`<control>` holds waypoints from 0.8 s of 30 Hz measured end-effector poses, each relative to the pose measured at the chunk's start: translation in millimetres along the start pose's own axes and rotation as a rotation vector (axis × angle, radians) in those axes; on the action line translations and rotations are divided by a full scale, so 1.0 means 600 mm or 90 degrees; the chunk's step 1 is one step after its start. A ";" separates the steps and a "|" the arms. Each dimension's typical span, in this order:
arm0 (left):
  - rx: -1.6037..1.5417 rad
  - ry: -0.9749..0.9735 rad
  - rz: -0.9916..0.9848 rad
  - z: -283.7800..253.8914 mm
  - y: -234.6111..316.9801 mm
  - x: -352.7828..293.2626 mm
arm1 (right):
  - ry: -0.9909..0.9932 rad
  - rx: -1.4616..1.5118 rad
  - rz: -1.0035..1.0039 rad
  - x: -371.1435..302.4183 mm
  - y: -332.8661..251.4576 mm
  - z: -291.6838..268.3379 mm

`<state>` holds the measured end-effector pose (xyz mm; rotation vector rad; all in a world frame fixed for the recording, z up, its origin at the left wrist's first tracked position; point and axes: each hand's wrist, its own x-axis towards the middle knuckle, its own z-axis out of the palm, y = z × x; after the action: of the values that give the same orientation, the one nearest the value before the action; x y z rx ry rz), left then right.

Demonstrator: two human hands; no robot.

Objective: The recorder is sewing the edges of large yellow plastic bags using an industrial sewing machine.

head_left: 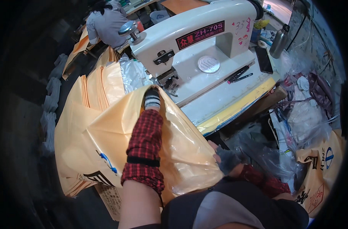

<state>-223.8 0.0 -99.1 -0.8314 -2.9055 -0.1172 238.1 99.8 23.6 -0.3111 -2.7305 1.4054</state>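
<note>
Orange plastic bag (181,149) is pinched at its lower right edge by the gloved right hand (226,159) | left hand (152,98), fingers hidden in a striped glove, is pressed on the bag's top edge under the white machine's (197,42) head | bag stack (90,91) crowds the left | table edge (238,107) is kept clear | bag's far side is hidden by the sleeve.

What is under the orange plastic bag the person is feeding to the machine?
A stack of similar orange bags shows beneath the held orange bag at its left edge. The table surface under it is covered.
</note>
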 end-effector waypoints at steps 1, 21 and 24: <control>-0.022 -0.016 -0.018 -0.012 0.032 -0.030 | 0.003 0.005 0.003 -0.007 -0.008 -0.014; 0.418 -0.583 0.209 -0.363 -0.049 -0.057 | -0.275 -0.125 0.247 0.393 -0.106 0.043; 0.394 -0.787 0.290 -0.448 -0.032 -0.201 | -0.286 -0.082 0.139 0.374 -0.118 -0.010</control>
<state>-107.9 -107.8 149.9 -1.7971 -3.0792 1.7962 8.6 110.2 75.2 -0.3446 -3.2461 1.5088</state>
